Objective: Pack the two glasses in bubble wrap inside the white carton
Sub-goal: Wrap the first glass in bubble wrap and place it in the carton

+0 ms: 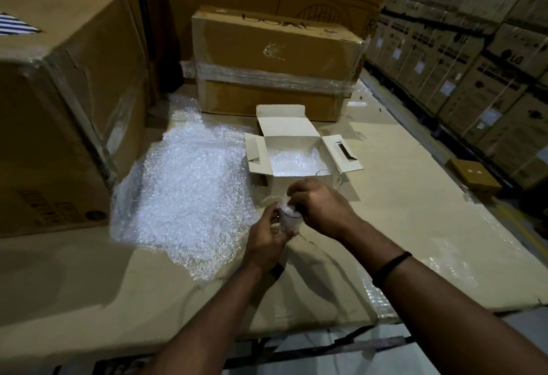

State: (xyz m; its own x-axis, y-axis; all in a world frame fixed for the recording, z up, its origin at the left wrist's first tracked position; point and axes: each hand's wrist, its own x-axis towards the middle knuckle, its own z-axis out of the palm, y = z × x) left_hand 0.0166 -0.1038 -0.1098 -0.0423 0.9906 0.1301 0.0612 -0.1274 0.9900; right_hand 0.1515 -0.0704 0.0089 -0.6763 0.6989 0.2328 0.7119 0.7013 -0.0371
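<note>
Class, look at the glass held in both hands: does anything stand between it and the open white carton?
Nothing visible blocks it. The white carton is open, flaps spread, just beyond the glass held by the left hand and right hand. The second glass stands at the carton's front right corner, beside the path.

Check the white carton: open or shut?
Open. The white carton has its lid raised behind and both side flaps spread outward; bubble wrap shows inside.

Both arms extended forward — left hand [267, 235] and right hand [318, 205] close together, fingers curled, gripping.
</note>
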